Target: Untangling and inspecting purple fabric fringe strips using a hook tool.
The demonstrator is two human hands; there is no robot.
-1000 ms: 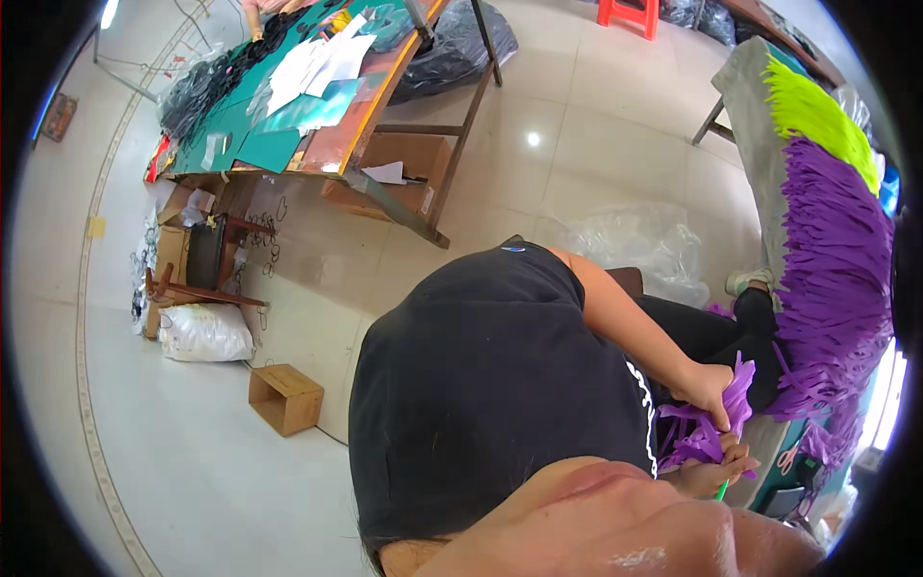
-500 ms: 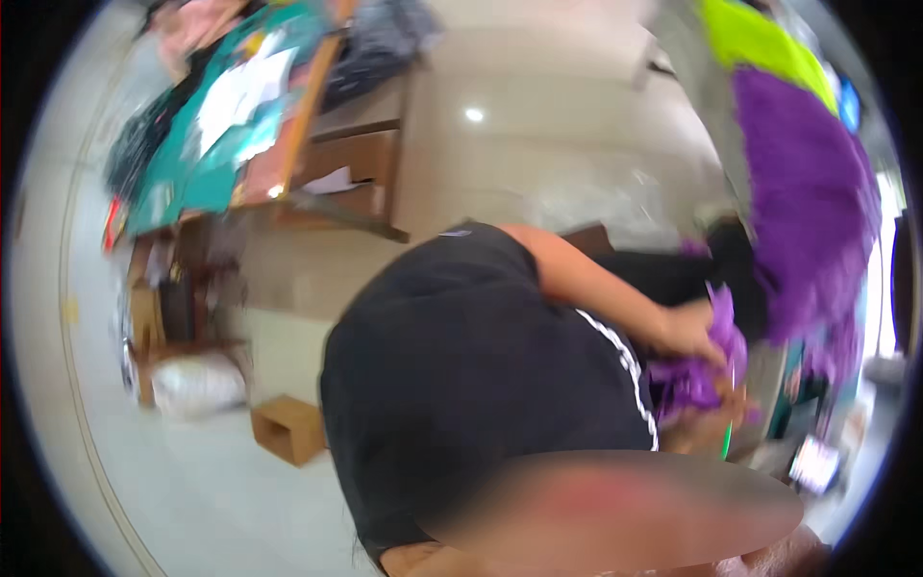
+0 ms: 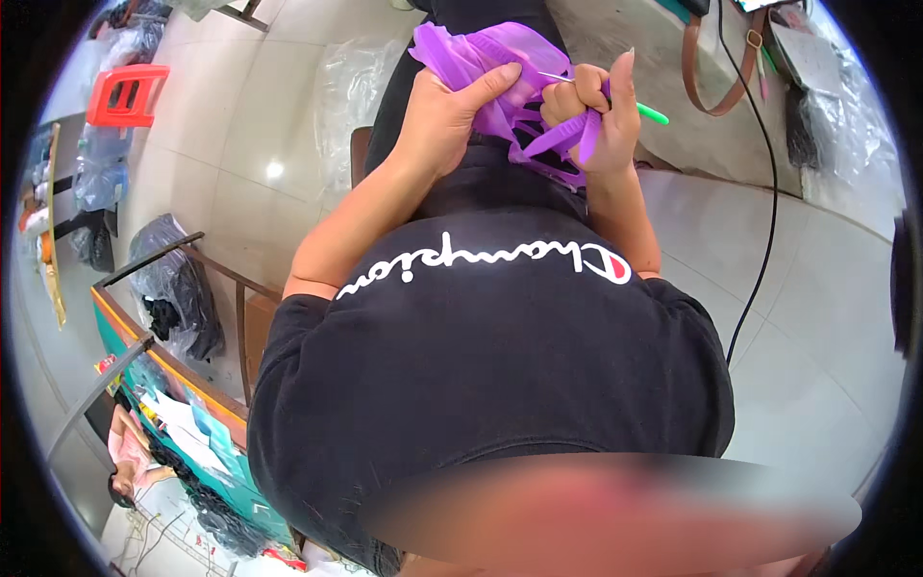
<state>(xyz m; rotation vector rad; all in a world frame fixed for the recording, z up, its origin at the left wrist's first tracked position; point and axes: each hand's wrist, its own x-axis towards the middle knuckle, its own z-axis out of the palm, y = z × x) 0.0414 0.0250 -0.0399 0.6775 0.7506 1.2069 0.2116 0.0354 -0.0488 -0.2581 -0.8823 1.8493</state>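
A sheer purple piece of cloth with narrow bands is bunched above my lap. My left hand is closed on its left side, thumb pressed flat on the fabric. My right hand wraps round a slim tool with a green handle and a thin metal tip, its thumb sticking up. The tip points left and meets the cloth near my left thumb; whether it pierces the fabric I cannot tell. A purple band hangs looped at my right fingers.
A black cable runs down the right side, near a brown strap. Clear plastic lies on the tiled floor at left. A red stool stands farther left. Below it are a green-topped table and another person.
The view has swung round, bringing both hands to the top middle. A large purple and yellow-green cloth pile has left the view. The purple cloth and green-handled tool are still in my hands.
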